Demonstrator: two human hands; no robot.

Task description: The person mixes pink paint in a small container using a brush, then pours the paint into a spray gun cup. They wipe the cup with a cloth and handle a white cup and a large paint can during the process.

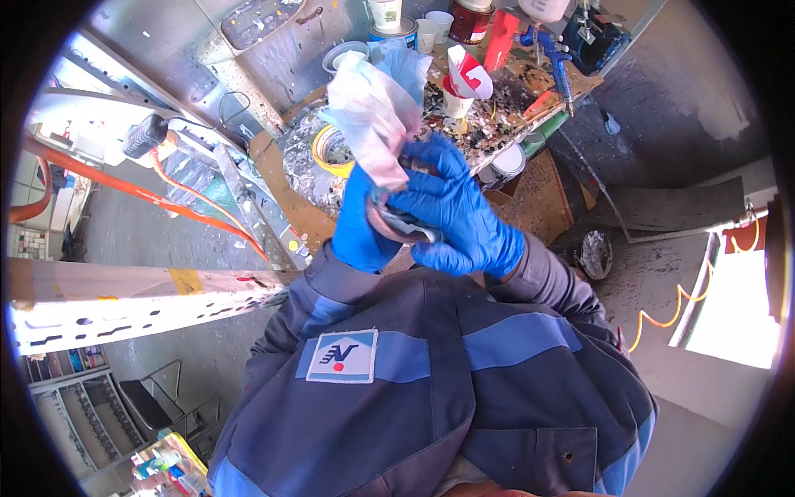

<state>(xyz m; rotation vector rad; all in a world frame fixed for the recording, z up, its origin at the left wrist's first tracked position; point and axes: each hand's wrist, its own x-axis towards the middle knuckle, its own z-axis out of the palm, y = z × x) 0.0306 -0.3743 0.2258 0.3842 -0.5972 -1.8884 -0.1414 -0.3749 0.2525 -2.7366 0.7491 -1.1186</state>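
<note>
my left hand point(362, 224) grips a stained rag point(373, 116); my right hand point(460, 215) clasps a small round lid point(397, 225). slick gloves could let it slip.

Left hand point(362, 228): bright blue disposable glove, thin, glossy, wrinkled along fingers point(358, 184). Right hand point(458, 217): same blue glove, cuff rolled just behind fingers' base, at wrist. Sleeves point(551, 277) behind cuffs: dark grey-blue work fabric, creased. Jacket point(431, 389) further back from fingers: dark navy, lighter blue band across chest, centre seam. Chest badge point(341, 356): square patch, white and light blue, small red dot. Patch pocket point(542, 460) low on right side, stitched edges, one small dark stud.
</note>
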